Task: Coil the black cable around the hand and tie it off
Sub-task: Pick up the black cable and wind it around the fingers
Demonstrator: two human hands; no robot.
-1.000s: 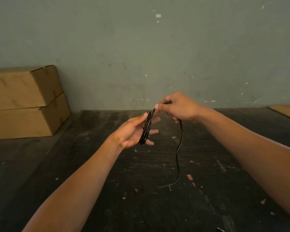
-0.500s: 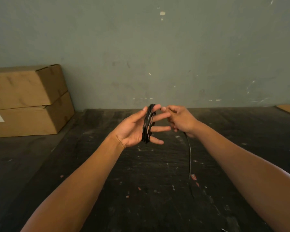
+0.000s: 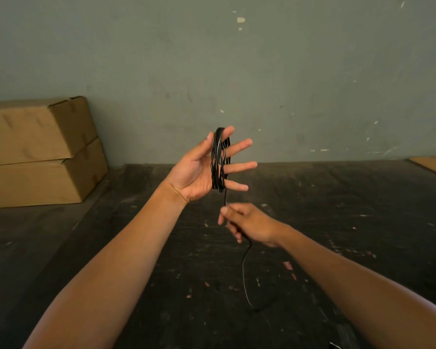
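A: Cable (image 3: pixel 219 159)?
B: Wound upright round the left hand (image 3: pixel 194 172), fingers (image 3: pixel 239 144) spread; tail (image 3: pixel 225 197) hung straight below it.
A: Right hand (image 3: pixel 249 222)?
B: Just below the left hand, tail pinched.

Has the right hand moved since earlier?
Yes. Against the wall, the right hand dropped, from its base to below the left hand, pinching the black cable.

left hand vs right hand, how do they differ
The left hand is raised with fingers spread straight; the right hand sits lower, fingers curled. The left hand carries the black cable as a coil round its fingers; the right hand pinches the loose tail. Both touch that cable.
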